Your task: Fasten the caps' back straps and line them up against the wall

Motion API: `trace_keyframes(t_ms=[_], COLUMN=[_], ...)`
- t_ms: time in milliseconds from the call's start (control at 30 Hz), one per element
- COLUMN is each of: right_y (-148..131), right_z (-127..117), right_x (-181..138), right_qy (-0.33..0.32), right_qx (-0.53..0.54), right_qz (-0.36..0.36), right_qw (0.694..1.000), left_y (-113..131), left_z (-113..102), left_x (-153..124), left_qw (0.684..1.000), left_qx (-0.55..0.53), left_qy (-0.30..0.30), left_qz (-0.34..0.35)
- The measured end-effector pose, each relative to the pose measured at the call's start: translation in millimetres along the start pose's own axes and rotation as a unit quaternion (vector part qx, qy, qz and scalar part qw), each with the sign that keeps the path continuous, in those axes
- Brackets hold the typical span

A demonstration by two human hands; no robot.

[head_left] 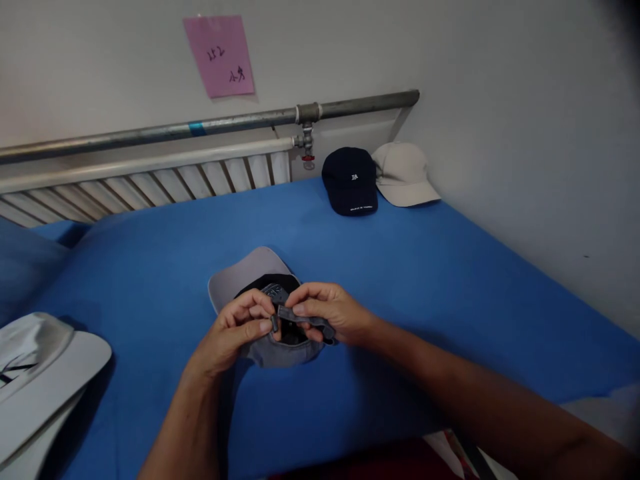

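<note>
Toward the counter's [425, 267] near edge, the left grip [235, 332] pinches the gray cap's [285, 355] dark tab [274, 324]; the right grip [334, 312], its strap [307, 319].

Your left hand [235, 333] and right hand [333, 312] partly hide the grey cap [280, 353]. The frame crops a white cap [65, 373] toward the blue sheet [425, 267]'s left edge; near its far edge, brim lettering [361, 209] on the navy cap [345, 190] is illegibly small.

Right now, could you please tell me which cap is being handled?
The gray cap: the left hand and right hand hold parts of its strap, while the navy cap, beige cap and white cap lie untouched.
</note>
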State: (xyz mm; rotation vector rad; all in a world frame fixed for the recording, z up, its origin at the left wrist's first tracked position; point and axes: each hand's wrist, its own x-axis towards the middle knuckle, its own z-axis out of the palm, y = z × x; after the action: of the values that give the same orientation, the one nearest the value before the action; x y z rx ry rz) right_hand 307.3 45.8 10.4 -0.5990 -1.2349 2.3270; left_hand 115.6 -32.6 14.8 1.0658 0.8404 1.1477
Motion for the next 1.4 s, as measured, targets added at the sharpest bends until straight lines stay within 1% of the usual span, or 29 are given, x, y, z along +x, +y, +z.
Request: trace_keyframes(t_ms=[133,433,567,733,867,933,1000,1067,1133,1200,1267,1333,1400], right_y=[-1,-2,0,3,4,1,-2,-5,-7,-6,-5,-4,-4], right_z=[0,5,4,5,10,12,12,12,11,10,9,8,9], right_x=[-1,-3,-2,-1,-2,-4,-6,-8,-9,-9,-9,-8,-9], right_qy=[-0.002,-0.026,-0.036,-0.021,-0.019,0.002,0.022,0.02,0.007,0.001,-0.001,-0.005,-0.013], right_qx=[-0.004,-0.018,-0.037,-0.081,-0.089,-0.105,-0.139,-0.194,-0.268,-0.344,-0.385,-0.378,-0.325], right_qz=[0.003,0.006,-0.017,-0.036,-0.058,-0.076,-0.093,-0.115,-0.143,-0.173,-0.194,-0.207,-0.208], right_qw=[1.0,0.999,0.999,0.996,0.994,0.992,0.986,0.974,0.953,0.923,0.902,0.902,0.923], left_y=[0,-2,-2,-2,-2,-2,-2,-1,-1,-2,-2,-3,-3], left_z=[1,-1,0,2,2,2,2,3,5,6,8,9,10], left_x=[0,1,1,3,5,5,5,6,6,7,8,8,9], left_qw=[1.0,1.0,0.999,0.996,0.996,0.997,0.997,0.997,0.997,0.997,0.996,0.996,0.997], left_qx=[0.007,-0.005,-0.01,-0.014,-0.018,-0.017,-0.015,-0.014,-0.014,-0.019,-0.021,-0.015,-0.007], left_qy=[0.011,-0.003,-0.018,-0.046,-0.034,-0.03,-0.023,-0.014,-0.005,0.001,0.006,0.004,0.0], left_qz=[-0.006,-0.017,-0.034,-0.073,-0.08,-0.069,-0.065,-0.07,-0.078,-0.081,-0.083,-0.083,-0.082])
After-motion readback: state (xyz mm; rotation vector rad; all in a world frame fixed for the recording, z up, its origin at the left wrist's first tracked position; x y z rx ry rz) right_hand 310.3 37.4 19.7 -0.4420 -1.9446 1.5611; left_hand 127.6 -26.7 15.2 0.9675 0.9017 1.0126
